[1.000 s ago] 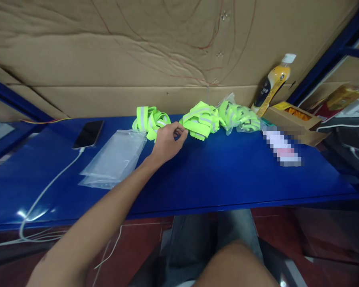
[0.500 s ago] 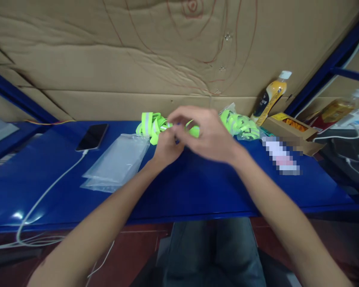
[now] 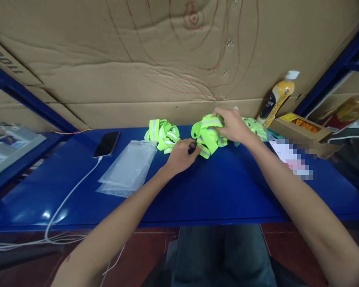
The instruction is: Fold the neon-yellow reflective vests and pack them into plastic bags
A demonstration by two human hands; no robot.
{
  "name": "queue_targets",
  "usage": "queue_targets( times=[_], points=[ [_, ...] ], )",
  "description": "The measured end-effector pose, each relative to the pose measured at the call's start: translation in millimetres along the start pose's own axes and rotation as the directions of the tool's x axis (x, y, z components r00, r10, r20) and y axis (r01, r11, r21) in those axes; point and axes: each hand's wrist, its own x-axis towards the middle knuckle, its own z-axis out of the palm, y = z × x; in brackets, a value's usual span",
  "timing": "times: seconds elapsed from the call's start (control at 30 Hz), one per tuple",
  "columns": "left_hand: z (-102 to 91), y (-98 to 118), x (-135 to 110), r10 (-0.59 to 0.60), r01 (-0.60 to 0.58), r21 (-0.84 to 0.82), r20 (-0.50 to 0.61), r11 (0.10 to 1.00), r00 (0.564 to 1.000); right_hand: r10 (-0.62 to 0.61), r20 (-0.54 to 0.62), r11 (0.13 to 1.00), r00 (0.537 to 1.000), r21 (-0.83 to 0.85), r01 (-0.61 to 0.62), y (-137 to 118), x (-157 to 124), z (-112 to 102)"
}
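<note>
A bundle of neon-yellow reflective strap (image 3: 208, 131) with silver stripes and a dark round snap lies near the back of the blue tabletop. My right hand (image 3: 232, 124) is closed on its upper right side, thumb and fingers gripping the folds. At the bundle's lower left edge, my left hand (image 3: 182, 155) has its thumb and fingers curled in a pinch on the strap; the fingertips are partly hidden. Just left sits a second coiled reflective strap (image 3: 163, 133), touching nothing I hold. Behind my right hand, more yellow straps in a clear bag (image 3: 254, 126) are partly covered.
Flat clear plastic bags (image 3: 128, 165) lie left of my hands, beside a black phone (image 3: 107, 143) on a white cable. At right are a drink bottle (image 3: 277, 99), an open cardboard box (image 3: 302, 129) and a blurred-out phone (image 3: 293, 157). A cardboard wall (image 3: 122, 91) stands behind.
My hands have moved apart; the right one has gone right and now grips the upper part of the strap bundle, which shows more fully. The view has shifted slightly.
</note>
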Motion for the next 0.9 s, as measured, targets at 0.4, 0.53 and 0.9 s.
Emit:
queue_targets(
  times=[0.4, 0.53, 0.9],
  points=[
    [-6.2, 38, 13, -0.137, 0.422, -0.862, 0.399, 0.281, 0.907, 0.596, -0.097, 0.246, 0.797, 0.967, -0.066, -34, -16, 17],
    [-15.2, 45, 18, -0.163, 0.452, -0.878, 0.429, 0.156, 0.889, 0.530, -0.034, 0.173, 0.847, 0.982, -0.069, -39, -20, 12],
    [-33.9, 7, 31, -0.466, 0.066, -0.840, -0.233, 0.539, 0.854, 0.109, 0.027, 0.889, 0.994, 0.444, -0.109, 37, -52, -55]
  ],
)
